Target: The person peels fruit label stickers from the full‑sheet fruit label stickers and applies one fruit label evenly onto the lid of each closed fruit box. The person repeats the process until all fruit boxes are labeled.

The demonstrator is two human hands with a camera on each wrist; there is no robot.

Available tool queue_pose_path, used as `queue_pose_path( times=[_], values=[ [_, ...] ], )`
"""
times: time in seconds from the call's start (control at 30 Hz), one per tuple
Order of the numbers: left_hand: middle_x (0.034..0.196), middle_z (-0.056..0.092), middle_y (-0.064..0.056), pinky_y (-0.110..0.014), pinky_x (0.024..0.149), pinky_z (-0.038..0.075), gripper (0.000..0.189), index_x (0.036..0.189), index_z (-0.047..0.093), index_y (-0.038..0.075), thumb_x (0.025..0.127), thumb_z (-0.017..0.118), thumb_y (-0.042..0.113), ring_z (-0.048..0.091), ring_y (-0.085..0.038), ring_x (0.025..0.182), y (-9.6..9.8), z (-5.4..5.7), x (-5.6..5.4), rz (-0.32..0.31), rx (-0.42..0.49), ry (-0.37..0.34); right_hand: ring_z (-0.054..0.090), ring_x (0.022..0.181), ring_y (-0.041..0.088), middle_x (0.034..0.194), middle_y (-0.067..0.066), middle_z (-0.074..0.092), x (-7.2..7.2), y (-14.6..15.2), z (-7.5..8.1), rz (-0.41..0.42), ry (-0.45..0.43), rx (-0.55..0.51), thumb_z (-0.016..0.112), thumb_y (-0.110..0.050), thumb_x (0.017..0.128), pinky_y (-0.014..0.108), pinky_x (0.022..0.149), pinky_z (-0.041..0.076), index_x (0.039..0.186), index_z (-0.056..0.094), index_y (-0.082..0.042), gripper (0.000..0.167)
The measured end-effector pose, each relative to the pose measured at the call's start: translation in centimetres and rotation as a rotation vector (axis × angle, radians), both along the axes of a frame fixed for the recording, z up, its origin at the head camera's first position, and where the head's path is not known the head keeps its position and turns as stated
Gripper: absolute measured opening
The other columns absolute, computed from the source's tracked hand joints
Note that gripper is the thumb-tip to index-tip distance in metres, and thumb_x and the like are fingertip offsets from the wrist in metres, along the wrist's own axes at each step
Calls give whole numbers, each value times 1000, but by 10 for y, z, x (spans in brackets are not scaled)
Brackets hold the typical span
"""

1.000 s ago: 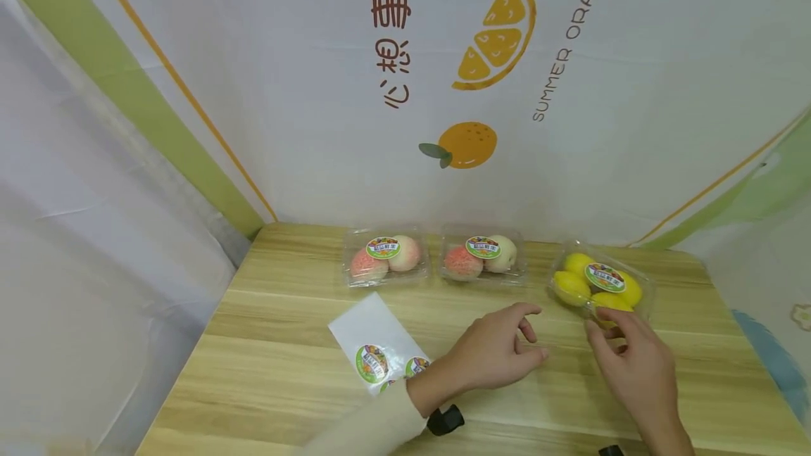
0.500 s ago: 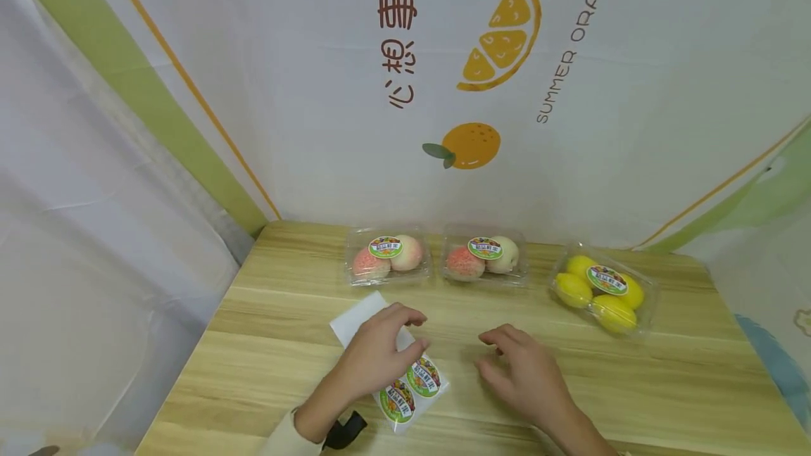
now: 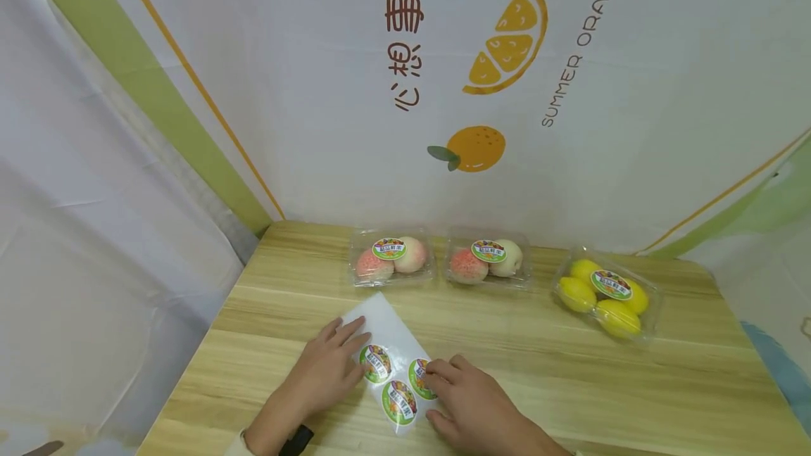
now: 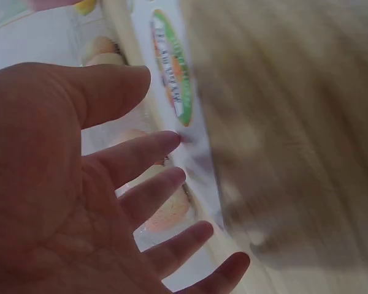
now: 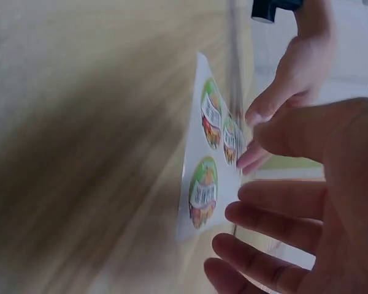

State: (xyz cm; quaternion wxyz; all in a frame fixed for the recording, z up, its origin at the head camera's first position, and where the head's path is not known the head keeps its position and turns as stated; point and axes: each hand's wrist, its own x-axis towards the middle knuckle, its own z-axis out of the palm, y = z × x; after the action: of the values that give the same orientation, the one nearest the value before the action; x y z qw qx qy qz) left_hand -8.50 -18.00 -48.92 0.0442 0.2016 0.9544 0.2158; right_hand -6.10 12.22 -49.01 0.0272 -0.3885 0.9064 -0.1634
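A white sticker sheet (image 3: pixel 388 326) lies slantwise on the table, with three oval fruit labels on its lower part; one is the label (image 3: pixel 399 402) at its near corner. My left hand (image 3: pixel 324 370) is at the sheet's left edge, its spread fingertips overlapping the upper part. At the right edge is my right hand (image 3: pixel 472 400), its fingers over the label there. The right wrist view shows this hand's fingers (image 5: pixel 276 223) loosely bent and apart, nothing pinched between them. In the left wrist view the left fingers (image 4: pixel 144 153) are stretched out beside the sheet.
Along the back of the wooden table (image 3: pixel 253 343) stand a clear box of peaches (image 3: pixel 391 257), a second peach box (image 3: pixel 488 259) and a box of lemons (image 3: pixel 608 294). Each lid bears an oval label. A white printed curtain (image 3: pixel 329 146) hangs behind.
Both hands have come left, the right one from the lemon box, and now reach the sticker sheet from either side. The boxes stay where they were.
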Motion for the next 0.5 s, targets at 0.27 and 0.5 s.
queue_pose_path(
  times=[0.27, 0.5],
  values=[
    [166, 50, -19, -82, 108, 41, 56, 151, 64, 2, 104, 75, 31, 39, -61, 150, 0, -3, 7, -32, -61, 9, 58, 120, 19, 155, -1, 61, 8, -1, -12, 54, 124, 248, 72, -43, 106, 26, 83, 55, 146, 71, -7, 54],
    [169, 47, -17, -80, 113, 37, 61, 154, 62, 4, 104, 76, 36, 36, -57, 154, 9, 0, 7, -35, -72, -46, 57, 123, 22, 158, -3, 59, 9, 10, -11, -52, 106, 286, 71, -38, 106, 32, 87, 56, 143, 73, -4, 50]
  ],
)
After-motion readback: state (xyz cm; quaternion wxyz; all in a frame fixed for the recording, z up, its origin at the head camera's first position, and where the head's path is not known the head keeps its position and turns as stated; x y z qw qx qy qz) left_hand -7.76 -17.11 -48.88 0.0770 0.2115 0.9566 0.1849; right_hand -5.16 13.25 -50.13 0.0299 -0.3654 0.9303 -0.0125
